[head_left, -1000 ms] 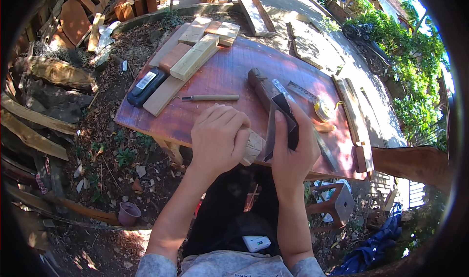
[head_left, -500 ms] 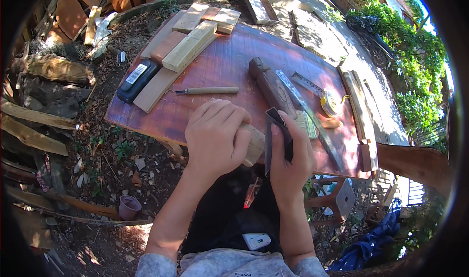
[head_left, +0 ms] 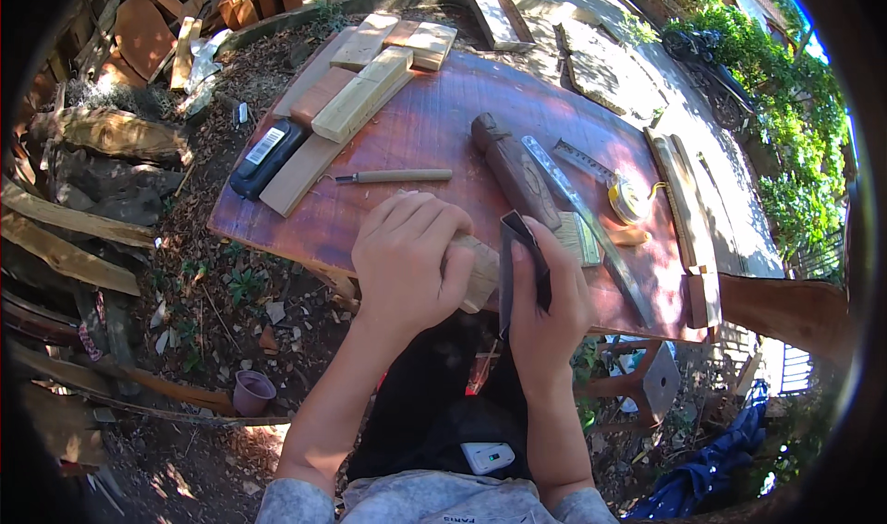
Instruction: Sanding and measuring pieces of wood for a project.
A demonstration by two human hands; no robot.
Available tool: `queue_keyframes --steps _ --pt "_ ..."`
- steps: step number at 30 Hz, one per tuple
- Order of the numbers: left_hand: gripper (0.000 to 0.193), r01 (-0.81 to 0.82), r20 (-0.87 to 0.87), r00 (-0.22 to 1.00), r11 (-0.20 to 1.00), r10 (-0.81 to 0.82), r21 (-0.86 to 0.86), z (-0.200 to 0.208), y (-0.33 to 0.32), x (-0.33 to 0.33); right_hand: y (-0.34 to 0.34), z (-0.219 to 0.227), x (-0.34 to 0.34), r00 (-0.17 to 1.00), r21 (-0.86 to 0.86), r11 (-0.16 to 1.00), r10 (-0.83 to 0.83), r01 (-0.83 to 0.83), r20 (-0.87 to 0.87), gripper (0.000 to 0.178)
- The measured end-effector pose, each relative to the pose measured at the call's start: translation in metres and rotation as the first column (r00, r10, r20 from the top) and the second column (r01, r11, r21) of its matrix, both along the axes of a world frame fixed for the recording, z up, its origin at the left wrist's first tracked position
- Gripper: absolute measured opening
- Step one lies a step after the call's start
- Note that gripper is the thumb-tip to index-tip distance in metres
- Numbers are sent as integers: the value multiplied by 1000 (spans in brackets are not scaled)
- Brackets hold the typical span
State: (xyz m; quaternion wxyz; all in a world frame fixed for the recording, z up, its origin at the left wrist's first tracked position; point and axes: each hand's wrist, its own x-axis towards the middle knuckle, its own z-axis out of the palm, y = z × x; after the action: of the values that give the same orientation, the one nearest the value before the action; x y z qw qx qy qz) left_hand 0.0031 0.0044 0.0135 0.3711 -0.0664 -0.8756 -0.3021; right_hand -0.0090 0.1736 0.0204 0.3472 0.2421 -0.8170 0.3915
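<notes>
My left hand (head_left: 407, 256) is wrapped around a pale wooden block (head_left: 481, 279), whose right end sticks out past the thumb. Pinched between the thumb and fingers of my right hand (head_left: 554, 307) is a folded dark sheet of sandpaper (head_left: 507, 270), close against the block's right end. Whether paper and wood touch is hard to make out. Both hands are over the table's near edge. Just beyond them lie a thin-handled carving tool (head_left: 404, 176) with a hooked tip and a dark carved wooden piece (head_left: 514, 168).
On the reddish-brown table (head_left: 434, 108) are stacked wooden blocks (head_left: 362, 94), a black container (head_left: 266, 161), a metal ruler (head_left: 591, 233), a yellow tape measure (head_left: 629, 200) and a pale-bristled brush (head_left: 580, 237). Wooden strips (head_left: 686, 205) line the right edge. A stool (head_left: 658, 381) stands below right.
The table and surroundings have shifted slightly rightward in the picture. My hands keep nearly the same hold, with the sandpaper tilted a little differently beside the block.
</notes>
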Motion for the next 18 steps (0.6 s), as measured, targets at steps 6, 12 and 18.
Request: queue_keyframes --steps 6,12,18 --pt "14 35 -56 998 999 -37 -38 3 -1 -2 6 5 12 999 59 998 -33 30 37 32" --pt "16 11 -14 1000 999 -12 -32 -1 3 -1 -9 28 -24 983 278 951 -162 132 86 31" --pt "15 22 -38 999 1000 -22 6 0 1 1 51 -19 27 974 -27 999 26 -33 -224 19"
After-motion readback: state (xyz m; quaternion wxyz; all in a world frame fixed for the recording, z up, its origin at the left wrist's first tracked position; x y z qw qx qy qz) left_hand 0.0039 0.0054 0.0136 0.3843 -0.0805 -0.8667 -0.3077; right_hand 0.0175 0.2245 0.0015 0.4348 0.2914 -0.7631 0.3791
